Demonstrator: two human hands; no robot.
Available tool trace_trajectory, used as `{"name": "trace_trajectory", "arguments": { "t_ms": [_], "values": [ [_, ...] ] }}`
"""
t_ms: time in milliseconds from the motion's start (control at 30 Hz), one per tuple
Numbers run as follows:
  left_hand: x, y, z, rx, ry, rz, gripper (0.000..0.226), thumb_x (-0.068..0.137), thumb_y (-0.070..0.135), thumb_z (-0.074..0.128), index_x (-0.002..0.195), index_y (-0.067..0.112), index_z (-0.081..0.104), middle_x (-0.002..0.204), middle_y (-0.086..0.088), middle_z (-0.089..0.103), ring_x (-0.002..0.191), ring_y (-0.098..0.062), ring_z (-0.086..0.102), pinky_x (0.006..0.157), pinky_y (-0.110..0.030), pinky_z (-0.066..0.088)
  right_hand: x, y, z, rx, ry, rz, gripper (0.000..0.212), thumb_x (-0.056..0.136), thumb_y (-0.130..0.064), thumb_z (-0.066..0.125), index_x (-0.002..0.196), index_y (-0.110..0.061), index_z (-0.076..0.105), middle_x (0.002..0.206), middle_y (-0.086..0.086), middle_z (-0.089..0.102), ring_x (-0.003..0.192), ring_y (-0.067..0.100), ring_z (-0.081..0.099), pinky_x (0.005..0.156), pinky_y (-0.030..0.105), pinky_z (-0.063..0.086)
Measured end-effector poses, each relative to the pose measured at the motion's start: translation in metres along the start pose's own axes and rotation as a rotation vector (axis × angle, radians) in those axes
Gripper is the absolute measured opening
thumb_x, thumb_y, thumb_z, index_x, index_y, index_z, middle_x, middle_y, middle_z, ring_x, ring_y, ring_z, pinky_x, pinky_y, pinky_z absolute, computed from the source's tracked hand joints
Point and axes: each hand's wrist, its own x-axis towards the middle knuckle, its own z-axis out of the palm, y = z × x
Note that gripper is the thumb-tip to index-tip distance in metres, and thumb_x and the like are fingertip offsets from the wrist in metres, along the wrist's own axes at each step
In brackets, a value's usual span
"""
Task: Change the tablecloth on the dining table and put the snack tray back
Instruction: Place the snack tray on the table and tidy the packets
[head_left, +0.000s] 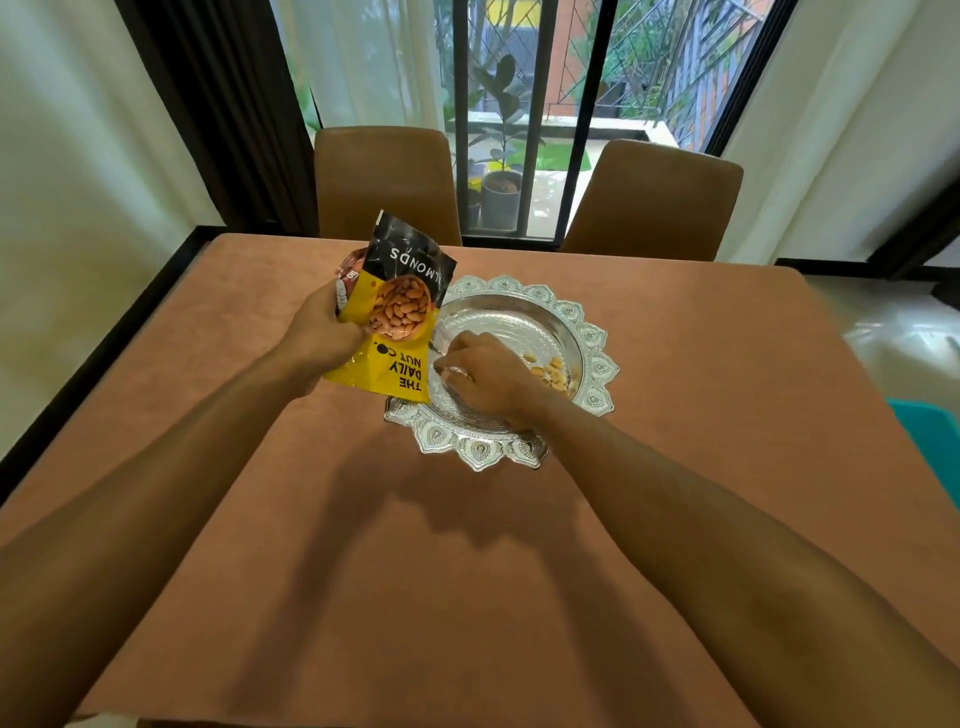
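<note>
Table surface: a brown tablecloth (467, 597) with a soft, suede-like nap covers the whole dining table and lies flat under both forearms.
Room: two brown upholstered chairs (387, 182) stand at the far edge, beyond both hands; behind them, a barred glass door (524, 119) with dark frames, flanked by pale curtains (78, 156); potted plants (501, 192) stand outside.
Snack tray: a round silver tray (587, 338) with a scalloped, embossed rim and a shiny patterned bowl; it rests on the cloth directly beneath the right hand.
Nuts: a small heap of tan almonds (550, 376) lies in the tray just right of the right hand.
Almond bag: a glossy yellow-and-black pouch (400, 322), printed lettering upside down, tilted with one lower corner over the tray's left rim.
Left hand (324, 332): closed around the left side of the bag, holding it above the cloth, left of the tray.
Right hand (485, 371): palm down inside the tray, fingers curled toward the bag's lower corner; whether they pinch anything cannot be told.
</note>
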Motion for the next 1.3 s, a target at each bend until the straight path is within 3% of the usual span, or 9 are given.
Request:
{"name": "trace_trajectory", "arguments": {
  "t_ms": [233,300,400,567,700,867,1067,1167,1300],
  "values": [
    [0.006,-0.001,-0.003,0.006,-0.036,0.020,0.042,0.092,-0.007,0.058,0.125,0.019,0.058,0.113,-0.002,0.065,0.103,-0.022,0.060,0.074,-0.030,0.046,-0.030,0.012,-0.030,0.015,0.004,0.023,0.014,0.079,-0.026,0.070,0.078,-0.016,0.080,0.082,-0.001,0.071,0.072,0.011,0.058,0.068,0.032,0.050],
    [0.009,0.000,-0.002,0.011,-0.045,0.037,0.044,0.091,-0.009,0.058,0.124,0.020,0.060,0.113,-0.004,0.067,0.105,-0.025,0.062,0.081,-0.036,0.049,-0.031,0.015,-0.043,-0.051,-0.079,0.046,0.008,0.079,-0.022,0.075,0.080,-0.016,0.080,0.080,-0.002,0.075,0.072,0.012,0.064,0.072,0.036,0.055],
    [0.013,0.005,0.001,0.056,-0.062,0.064,0.048,0.088,-0.010,0.058,0.121,0.025,0.060,0.113,-0.006,0.068,0.105,-0.029,0.064,0.091,-0.045,0.052,-0.024,0.024,-0.058,-0.034,0.017,0.082,0.011,0.082,-0.021,0.076,0.091,-0.016,0.080,0.092,-0.001,0.076,0.084,0.013,0.067,0.080,0.040,0.057],
    [0.017,0.029,0.020,0.295,-0.055,0.270,0.053,0.079,0.001,0.055,0.127,0.023,0.060,0.115,-0.008,0.067,0.107,-0.033,0.062,0.085,-0.047,0.054,-0.021,0.036,-0.054,-0.243,-0.131,0.143,0.047,0.095,-0.053,0.056,0.131,-0.024,0.066,0.132,0.007,0.059,0.125,0.026,0.052,0.107,0.044,0.039],
    [0.017,0.042,0.053,0.589,-0.065,0.478,0.051,0.085,0.007,0.064,0.132,0.026,0.058,0.114,-0.007,0.070,0.102,-0.032,0.062,0.071,-0.033,0.043,-0.057,0.031,-0.048,-0.202,-0.167,-0.029,0.036,0.101,-0.034,0.048,0.119,-0.016,0.073,0.114,0.008,0.062,0.104,0.024,0.058,0.090,0.036,0.044],
    [0.010,0.045,0.096,1.013,-0.100,0.605,0.047,0.087,0.018,0.067,0.130,0.032,0.055,0.112,-0.002,0.070,0.101,-0.029,0.064,0.065,-0.033,0.038,-0.079,0.031,-0.054,-0.169,-0.061,-0.093,0.038,0.093,-0.031,0.048,0.103,-0.012,0.078,0.096,0.005,0.067,0.087,0.022,0.061,0.072,0.040,0.049],
    [0.015,0.049,0.111,1.050,-0.133,0.561,0.041,0.093,0.032,0.062,0.134,0.030,0.053,0.118,-0.005,0.068,0.105,-0.031,0.063,0.070,-0.034,0.042,-0.061,0.031,-0.050,-0.223,-0.133,0.092,0.049,0.100,-0.036,0.038,0.138,-0.015,0.060,0.131,0.012,0.065,0.116,0.031,0.060,0.096,0.044,0.048],
    [0.023,0.046,0.106,0.995,-0.186,0.494,0.051,0.093,0.032,0.063,0.142,0.032,0.047,0.122,-0.007,0.067,0.105,-0.031,0.062,0.073,-0.035,0.047,-0.061,0.033,-0.047,-0.319,-0.152,0.039,0.052,0.098,-0.041,0.033,0.121,-0.012,0.069,0.117,0.013,0.066,0.103,0.032,0.061,0.089,0.045,0.048],
    [0.013,0.032,0.109,1.076,-0.259,0.485,0.038,0.090,0.036,0.064,0.123,0.022,0.054,0.110,-0.005,0.068,0.094,-0.028,0.061,0.067,-0.033,0.042,-0.067,0.035,-0.063,-0.297,-0.203,-0.065,0.027,0.097,-0.023,0.048,0.101,-0.010,0.071,0.097,0.010,0.069,0.088,0.030,0.063,0.073,0.037,0.044]
  ]
}}
